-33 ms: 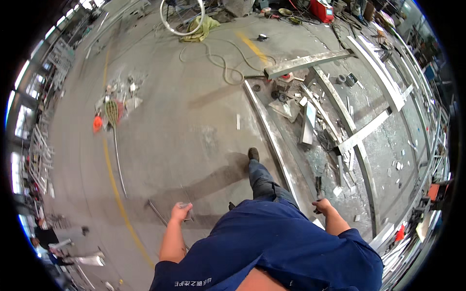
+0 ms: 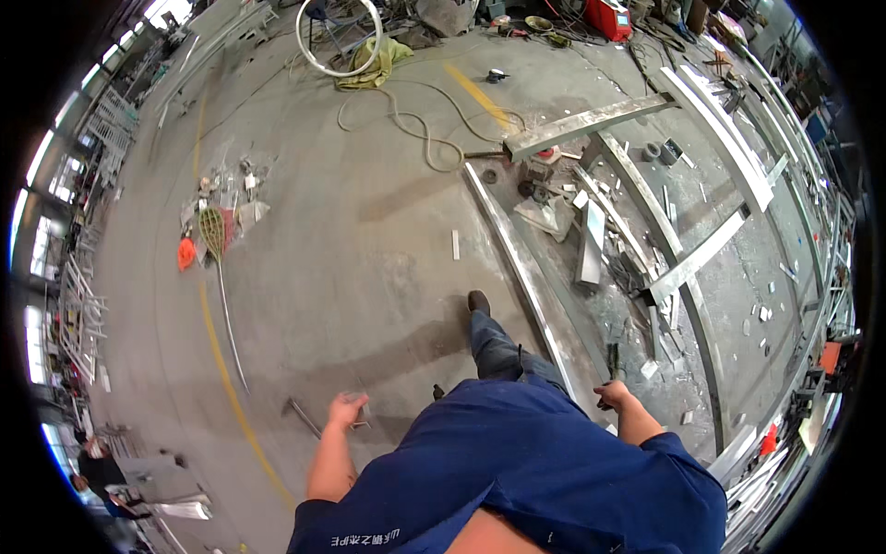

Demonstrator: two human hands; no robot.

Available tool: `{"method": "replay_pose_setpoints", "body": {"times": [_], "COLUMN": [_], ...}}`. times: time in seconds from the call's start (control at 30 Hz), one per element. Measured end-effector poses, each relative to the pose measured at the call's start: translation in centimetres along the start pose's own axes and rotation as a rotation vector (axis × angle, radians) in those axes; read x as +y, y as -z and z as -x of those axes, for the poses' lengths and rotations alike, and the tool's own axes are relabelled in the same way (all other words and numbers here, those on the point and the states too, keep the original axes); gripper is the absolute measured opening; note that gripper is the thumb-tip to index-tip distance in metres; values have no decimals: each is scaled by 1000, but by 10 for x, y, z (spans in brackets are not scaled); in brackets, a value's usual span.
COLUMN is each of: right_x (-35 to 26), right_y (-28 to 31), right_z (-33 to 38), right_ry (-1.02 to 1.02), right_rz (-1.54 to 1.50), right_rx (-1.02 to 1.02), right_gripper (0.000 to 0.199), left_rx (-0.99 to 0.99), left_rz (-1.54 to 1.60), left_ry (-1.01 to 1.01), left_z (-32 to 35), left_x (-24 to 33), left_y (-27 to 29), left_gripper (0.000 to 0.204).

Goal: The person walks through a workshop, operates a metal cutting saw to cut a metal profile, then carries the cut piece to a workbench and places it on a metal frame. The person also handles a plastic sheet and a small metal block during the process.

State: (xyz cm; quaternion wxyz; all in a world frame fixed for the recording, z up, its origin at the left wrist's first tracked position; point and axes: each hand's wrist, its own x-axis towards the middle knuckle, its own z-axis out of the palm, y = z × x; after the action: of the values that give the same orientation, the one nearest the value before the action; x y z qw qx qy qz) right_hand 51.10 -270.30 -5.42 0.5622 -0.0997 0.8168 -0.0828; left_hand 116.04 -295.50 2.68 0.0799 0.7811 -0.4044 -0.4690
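Note:
I stand on a grey concrete workshop floor in a blue work shirt (image 2: 517,471) and jeans, with one dark shoe (image 2: 478,301) stepped forward. My left hand (image 2: 346,409) hangs over the floor with its fingers loosely curled; whether it holds anything is unclear. A short metal rod (image 2: 303,415) lies on the floor just left of it. My right hand (image 2: 614,395) is closed around a slim dark tool (image 2: 613,360) that points forward, beside a long steel beam (image 2: 517,263).
A frame of long steel beams (image 2: 678,249) with scrap pieces lies on the right. Ahead are a coiled hose (image 2: 415,125), a white ring (image 2: 337,37) and a red machine (image 2: 609,17). A long-handled broom (image 2: 221,277) and yellow floor line (image 2: 226,369) lie left. Another person (image 2: 97,471) crouches lower left.

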Motion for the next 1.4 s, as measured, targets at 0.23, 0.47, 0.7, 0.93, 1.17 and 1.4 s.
{"method": "replay_pose_setpoints", "body": {"times": [0.23,0.47,0.7,0.93,1.17,1.4], "right_x": [-246,-602,-720,-756,-808,-1013], "right_y": [16,70,33,9,52,125], "right_z": [-143,-135,-152,-162,-298,-335], "right_ry": [-32,597,283,-55,45,83], "right_rz": [371,154,209,-57,-45,-384], "right_rx": [-154,197,144,-43,30,232], "right_gripper": [25,25,26,27,28,33], "left_rx": [-149,-327,-356,-135,-178,-425], "left_rz": [-148,-641,-549,-219,-150,-586], "left_ry": [102,-91,52,-44,-265,-189], "left_z": [-65,-233,-436,-637,-735,-764], "left_x": [158,173,330,601,822,959], "left_y": [16,28,111,189,132,64], "left_gripper": [42,44,47,52,42,67]}}
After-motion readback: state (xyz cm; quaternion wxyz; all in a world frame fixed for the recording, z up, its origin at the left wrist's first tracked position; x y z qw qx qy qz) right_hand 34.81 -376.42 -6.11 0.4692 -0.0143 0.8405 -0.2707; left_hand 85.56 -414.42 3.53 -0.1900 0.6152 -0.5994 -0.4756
